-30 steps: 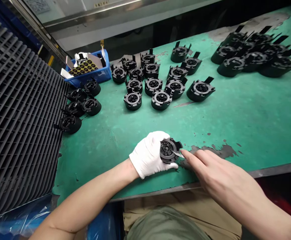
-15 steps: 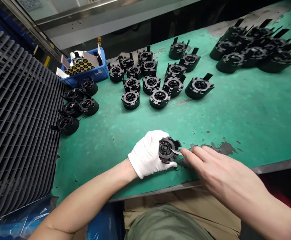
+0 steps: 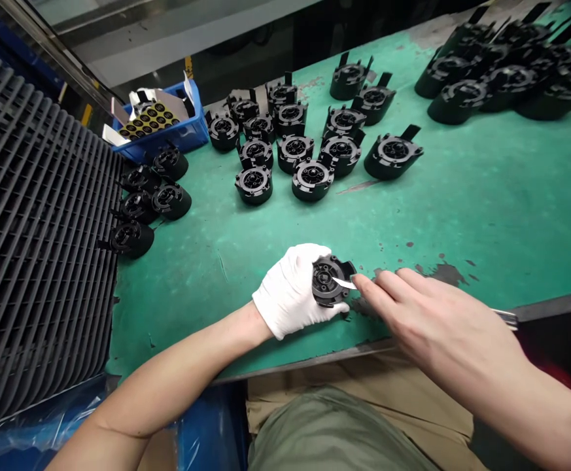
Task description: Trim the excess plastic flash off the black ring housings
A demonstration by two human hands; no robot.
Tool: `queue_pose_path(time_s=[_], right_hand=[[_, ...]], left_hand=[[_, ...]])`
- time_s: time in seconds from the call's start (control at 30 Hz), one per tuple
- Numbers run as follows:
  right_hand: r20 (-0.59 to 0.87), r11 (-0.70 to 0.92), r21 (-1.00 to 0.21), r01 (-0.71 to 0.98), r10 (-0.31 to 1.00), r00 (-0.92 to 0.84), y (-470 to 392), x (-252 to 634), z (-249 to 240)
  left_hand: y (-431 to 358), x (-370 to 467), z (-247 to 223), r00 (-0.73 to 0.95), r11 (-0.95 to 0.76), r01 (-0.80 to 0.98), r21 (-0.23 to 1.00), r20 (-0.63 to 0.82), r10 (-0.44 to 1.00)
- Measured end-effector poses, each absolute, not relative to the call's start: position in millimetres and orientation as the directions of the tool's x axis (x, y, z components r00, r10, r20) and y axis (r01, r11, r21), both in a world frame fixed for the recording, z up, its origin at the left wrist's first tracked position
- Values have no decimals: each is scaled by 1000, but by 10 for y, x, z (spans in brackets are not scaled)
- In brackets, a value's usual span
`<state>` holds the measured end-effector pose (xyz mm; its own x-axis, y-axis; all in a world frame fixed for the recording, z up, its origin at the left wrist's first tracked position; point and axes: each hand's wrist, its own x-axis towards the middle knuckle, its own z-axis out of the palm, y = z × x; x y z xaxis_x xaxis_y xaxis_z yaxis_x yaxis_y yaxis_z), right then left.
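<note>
My left hand (image 3: 292,291), in a white glove, is wrapped around a round black plastic housing (image 3: 325,281) just above the green table. The housing's ringed face with its small holes is turned up toward me. My bare right hand (image 3: 420,304) grips a slim metal knife (image 3: 345,284). Its pointed silver blade reaches over the housing's face, the tip near the inner ring; whether it touches cannot be made out. Most of the handle is hidden in my palm, and its metal end shows beyond the back of the hand.
Several similar black housings (image 3: 313,180) stand mid-table, with more at the left (image 3: 171,199) and a cluster at far right (image 3: 458,101). A blue bin (image 3: 197,127) holds a sheet of round black-and-gold stickers (image 3: 152,122). A dark slatted rack (image 3: 34,229) borders the left side.
The view has tilted slightly, so the table and its things sit higher. My right hand has turned a little, and the knife's handle end now shows. Both hands keep their hold.
</note>
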<state>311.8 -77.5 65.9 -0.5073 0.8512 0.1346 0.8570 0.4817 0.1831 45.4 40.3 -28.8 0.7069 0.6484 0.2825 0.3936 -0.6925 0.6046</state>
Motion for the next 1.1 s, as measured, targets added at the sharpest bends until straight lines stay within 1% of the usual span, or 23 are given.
queue_pose_path(time_s=[0.13, 0.23, 0.33, 0.43, 0.57, 0.7, 0.8, 0.93, 0.97, 1.1], right_hand=[[139, 495, 145, 857, 847, -513, -694, 3155, 655], [140, 506, 150, 849, 840, -525, -671, 3149, 660], [103, 476, 170, 863, 862, -496, -685, 3109, 673], [82, 429, 153, 891, 893, -444, -679, 3067, 679], [110, 380, 170, 909, 909, -401, -666, 3037, 679], [203, 307, 162, 938, 919, -336, -804, 3032, 684], [259, 260, 118, 958, 924, -282, -977, 3070, 648], [320, 260, 53, 964, 910, -263, -1095, 3180, 543], [325, 260, 9, 966, 913, -248, -1095, 3211, 517], [310, 309, -234, 922, 923, -230, -1027, 3341, 419]], left_hand=[[404, 450, -284, 697, -691, 390, 609, 295, 653], [407, 446, -273, 695, -708, 378, 596, 323, 643], [406, 448, -255, 692, -729, 351, 587, 362, 625], [374, 460, -223, 672, -713, 345, 611, 369, 642], [295, 505, -138, 638, -635, 376, 675, 308, 705], [263, 573, -67, 627, -619, 368, 694, 306, 716], [275, 590, -94, 621, -635, 337, 695, 343, 705], [308, 549, -192, 615, -669, 284, 687, 405, 677], [318, 534, -206, 624, -669, 282, 687, 398, 672], [351, 493, -187, 665, -652, 323, 686, 326, 672]])
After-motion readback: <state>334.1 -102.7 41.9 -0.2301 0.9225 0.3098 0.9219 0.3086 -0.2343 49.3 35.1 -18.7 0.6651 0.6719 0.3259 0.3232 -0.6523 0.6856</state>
